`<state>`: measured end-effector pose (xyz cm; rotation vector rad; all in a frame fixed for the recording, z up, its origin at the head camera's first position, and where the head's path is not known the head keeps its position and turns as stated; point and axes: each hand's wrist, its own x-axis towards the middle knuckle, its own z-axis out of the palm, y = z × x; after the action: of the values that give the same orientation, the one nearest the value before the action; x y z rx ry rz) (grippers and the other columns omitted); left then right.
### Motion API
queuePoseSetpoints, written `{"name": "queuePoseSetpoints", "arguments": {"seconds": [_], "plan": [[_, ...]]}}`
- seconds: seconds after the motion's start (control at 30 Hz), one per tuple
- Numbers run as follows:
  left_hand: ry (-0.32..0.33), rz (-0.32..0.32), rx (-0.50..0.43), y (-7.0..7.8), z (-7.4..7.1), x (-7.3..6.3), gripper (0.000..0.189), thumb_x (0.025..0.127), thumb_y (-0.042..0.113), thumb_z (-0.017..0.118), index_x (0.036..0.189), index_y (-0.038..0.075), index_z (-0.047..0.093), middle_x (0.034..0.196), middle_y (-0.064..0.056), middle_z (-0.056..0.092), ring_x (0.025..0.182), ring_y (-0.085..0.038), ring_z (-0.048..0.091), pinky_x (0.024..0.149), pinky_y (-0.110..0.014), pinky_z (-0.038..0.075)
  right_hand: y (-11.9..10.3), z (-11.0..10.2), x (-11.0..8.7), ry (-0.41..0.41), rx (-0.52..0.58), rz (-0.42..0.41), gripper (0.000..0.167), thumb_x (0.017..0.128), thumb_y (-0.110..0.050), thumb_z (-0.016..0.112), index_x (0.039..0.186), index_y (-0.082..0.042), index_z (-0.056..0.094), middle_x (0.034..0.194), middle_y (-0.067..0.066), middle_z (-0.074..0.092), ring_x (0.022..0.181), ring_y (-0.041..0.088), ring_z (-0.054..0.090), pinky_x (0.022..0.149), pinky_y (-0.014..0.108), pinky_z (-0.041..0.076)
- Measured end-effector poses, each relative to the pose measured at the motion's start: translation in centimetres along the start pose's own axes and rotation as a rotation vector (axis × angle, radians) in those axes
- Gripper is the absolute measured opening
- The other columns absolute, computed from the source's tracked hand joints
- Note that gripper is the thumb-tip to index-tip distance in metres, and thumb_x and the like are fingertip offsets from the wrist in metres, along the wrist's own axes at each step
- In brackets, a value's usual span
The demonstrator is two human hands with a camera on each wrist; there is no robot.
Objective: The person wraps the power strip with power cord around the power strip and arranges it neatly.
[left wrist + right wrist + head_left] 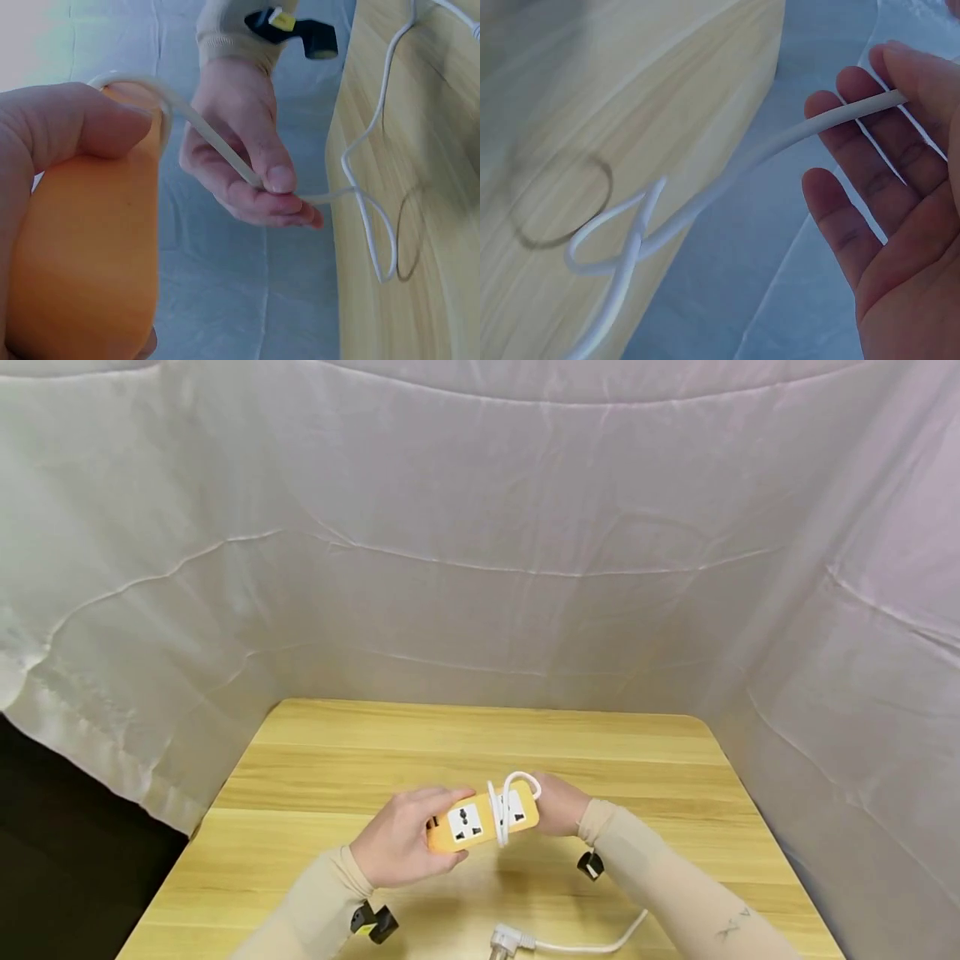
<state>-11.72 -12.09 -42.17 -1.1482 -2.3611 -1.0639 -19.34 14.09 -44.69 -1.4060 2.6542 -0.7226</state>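
An orange power strip point(482, 817) with white socket faces is held above the table by my left hand point(408, 837), thumb and fingers gripping its left end. White cord point(500, 814) loops around the strip near its right end. Beyond that end, my right hand point(244, 142) pinches the cord between thumb and fingers, as the left wrist view shows. In the right wrist view, the cord point(780, 142) runs from the right hand point(907, 172) and hangs in a loose loop. Its white plug point(510, 937) lies on the table at the front.
A wooden table point(480, 735) spreads beneath both hands. Grey curtains point(480, 568) stand behind it and at both sides. Each wrist carries a small black camera mount point(591, 865). A dark area point(67, 835) lies at the far left.
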Motion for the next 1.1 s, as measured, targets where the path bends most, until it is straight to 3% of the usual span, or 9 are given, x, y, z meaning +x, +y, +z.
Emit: {"name": "queuePoseSetpoints", "arguments": {"seconds": [0.17, 0.27, 0.4, 0.6, 0.77, 0.87, 1.1], "plan": [[-0.033, 0.035, 0.004, 0.4, 0.0, 0.0, 0.066, 0.066, 0.015, 0.083, 0.127, 0.008, 0.059, 0.1, 0.002, 0.065, 0.075, -0.002, 0.055, 0.063, -0.009, 0.044, 0.6, -0.5, 0.6, -0.012, 0.041, -0.105, 0.032, 0.071, -0.007, 0.078, 0.102, -0.006, 0.069, 0.101, 0.006, 0.07, 0.094, 0.02, 0.066, 0.087, 0.032, 0.051], [-0.047, 0.061, 0.001, 0.6, 0.1, 0.1, 0.065, 0.067, 0.014, 0.083, 0.127, 0.007, 0.059, 0.101, 0.001, 0.066, 0.077, -0.002, 0.056, 0.065, -0.009, 0.044, 0.8, -0.6, 1.0, -0.031, 0.06, -0.202, 0.026, 0.073, -0.005, 0.076, 0.098, -0.009, 0.071, 0.1, 0.003, 0.071, 0.095, 0.017, 0.066, 0.089, 0.03, 0.05], [-0.066, 0.115, 0.016, 0.8, 0.5, 0.1, 0.066, 0.067, 0.014, 0.082, 0.127, 0.004, 0.058, 0.103, -0.001, 0.065, 0.079, -0.003, 0.056, 0.067, -0.01, 0.044, 0.9, -0.9, 1.4, -0.075, 0.074, -0.27, 0.021, 0.077, -0.006, 0.07, 0.096, -0.015, 0.072, 0.097, -0.005, 0.07, 0.092, 0.007, 0.064, 0.086, 0.022, 0.049], [-0.081, 0.147, 0.059, 1.1, 0.9, 0.0, 0.067, 0.066, 0.015, 0.081, 0.128, 0.004, 0.058, 0.099, 0.001, 0.065, 0.077, -0.001, 0.053, 0.066, -0.009, 0.044, 0.8, -1.3, 1.7, -0.12, 0.043, -0.295, 0.017, 0.084, -0.01, 0.066, 0.099, -0.016, 0.072, 0.096, -0.009, 0.068, 0.087, 0.003, 0.062, 0.078, 0.014, 0.047], [-0.107, 0.147, 0.066, 1.4, 1.2, -0.1, 0.066, 0.068, 0.016, 0.081, 0.129, 0.005, 0.057, 0.104, -0.001, 0.066, 0.084, -0.002, 0.058, 0.071, -0.012, 0.046, 0.9, -1.6, 1.8, -0.105, 0.016, -0.297, 0.01, 0.091, -0.016, 0.064, 0.095, -0.017, 0.073, 0.096, -0.009, 0.068, 0.087, 0.003, 0.062, 0.077, 0.014, 0.047], [-0.118, 0.141, 0.074, 1.5, 1.4, -0.1, 0.066, 0.068, 0.017, 0.081, 0.129, 0.005, 0.057, 0.105, -0.001, 0.066, 0.085, -0.002, 0.058, 0.072, -0.013, 0.047, 1.0, -1.8, 1.8, -0.089, -0.014, -0.283, 0.009, 0.09, -0.017, 0.065, 0.095, -0.017, 0.074, 0.098, -0.008, 0.069, 0.093, 0.003, 0.063, 0.083, 0.018, 0.049], [-0.129, 0.146, 0.068, 1.5, 1.7, -0.1, 0.067, 0.066, 0.016, 0.081, 0.128, 0.005, 0.058, 0.102, 0.001, 0.066, 0.083, -0.001, 0.057, 0.071, -0.011, 0.046, 1.1, -2.2, 1.8, -0.09, -0.081, -0.24, 0.012, 0.086, -0.014, 0.069, 0.095, -0.02, 0.074, 0.099, -0.011, 0.069, 0.094, 0.004, 0.063, 0.084, 0.024, 0.05]]}}
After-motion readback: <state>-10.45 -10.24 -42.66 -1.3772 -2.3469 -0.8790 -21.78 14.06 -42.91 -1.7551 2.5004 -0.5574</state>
